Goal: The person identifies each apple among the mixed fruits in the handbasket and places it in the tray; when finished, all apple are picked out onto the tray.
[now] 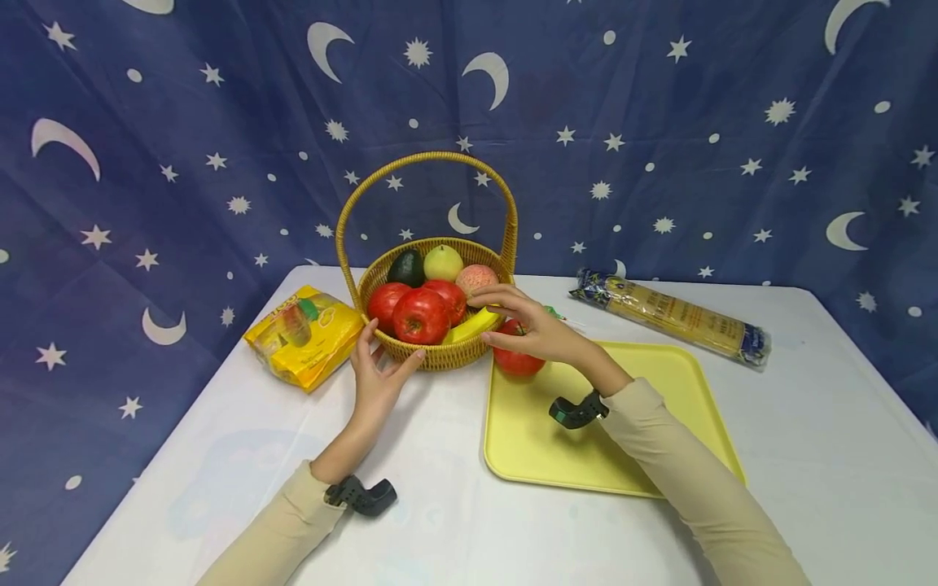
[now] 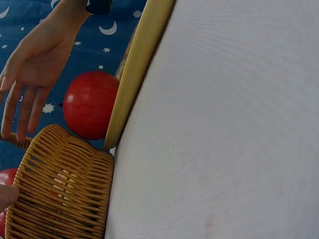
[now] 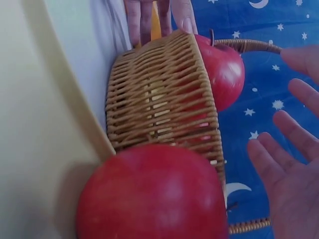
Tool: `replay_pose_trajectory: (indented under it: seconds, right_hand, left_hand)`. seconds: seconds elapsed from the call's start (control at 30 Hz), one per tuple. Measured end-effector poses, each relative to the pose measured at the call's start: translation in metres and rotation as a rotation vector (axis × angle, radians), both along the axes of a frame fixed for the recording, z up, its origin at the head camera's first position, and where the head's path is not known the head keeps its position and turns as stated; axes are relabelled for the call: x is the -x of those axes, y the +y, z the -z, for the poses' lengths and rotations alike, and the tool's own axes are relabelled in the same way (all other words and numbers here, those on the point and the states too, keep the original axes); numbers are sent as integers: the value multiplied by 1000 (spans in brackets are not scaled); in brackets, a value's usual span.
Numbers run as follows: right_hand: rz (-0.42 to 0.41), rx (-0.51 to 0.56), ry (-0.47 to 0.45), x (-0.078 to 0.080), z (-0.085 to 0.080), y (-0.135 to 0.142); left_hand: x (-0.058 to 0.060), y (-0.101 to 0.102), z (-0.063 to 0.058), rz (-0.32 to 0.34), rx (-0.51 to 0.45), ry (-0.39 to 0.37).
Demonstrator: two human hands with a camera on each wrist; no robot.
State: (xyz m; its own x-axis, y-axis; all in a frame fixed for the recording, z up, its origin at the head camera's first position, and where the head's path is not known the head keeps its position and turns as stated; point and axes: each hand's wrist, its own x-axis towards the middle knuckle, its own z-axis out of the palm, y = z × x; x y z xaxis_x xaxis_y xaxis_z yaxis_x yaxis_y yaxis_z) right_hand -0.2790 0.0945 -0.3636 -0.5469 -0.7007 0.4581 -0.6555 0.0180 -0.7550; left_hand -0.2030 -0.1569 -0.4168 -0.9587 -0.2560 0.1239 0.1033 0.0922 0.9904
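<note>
A wicker basket (image 1: 447, 356) with a tall arched handle holds red apples (image 1: 421, 316), a banana (image 1: 472, 326), a dark green avocado (image 1: 406, 268), a yellow-green pear (image 1: 443, 264) and a pinkish-orange round fruit (image 1: 476, 279). My left hand (image 1: 375, 382) touches the basket's front left side, thumb and fingers spread apart; its thumb tip is at the rim in the left wrist view. Over the basket's right edge hovers my right hand (image 1: 538, 328), holding nothing, its fingers loosely bent above the banana. Another red apple (image 3: 152, 194) sits on the yellow tray (image 1: 586, 456), beside the basket.
Left of the basket lies a yellow plastic packet (image 1: 304, 338). A long clear pack of noodles (image 1: 667, 316) lies behind the tray at the right. Something small and green (image 1: 553, 312) shows partly behind the right hand. A blue curtain (image 1: 659, 122) hangs behind the white table (image 1: 440, 521).
</note>
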Motion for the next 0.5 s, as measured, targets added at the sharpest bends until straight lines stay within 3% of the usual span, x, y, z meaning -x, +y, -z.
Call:
replay_pose_trajectory:
  seconds: [0.5]
  right_hand:
    - [-67,27,-28,-2,5,-34]
  left_hand:
    - [1,1,-1,-7,5,-10]
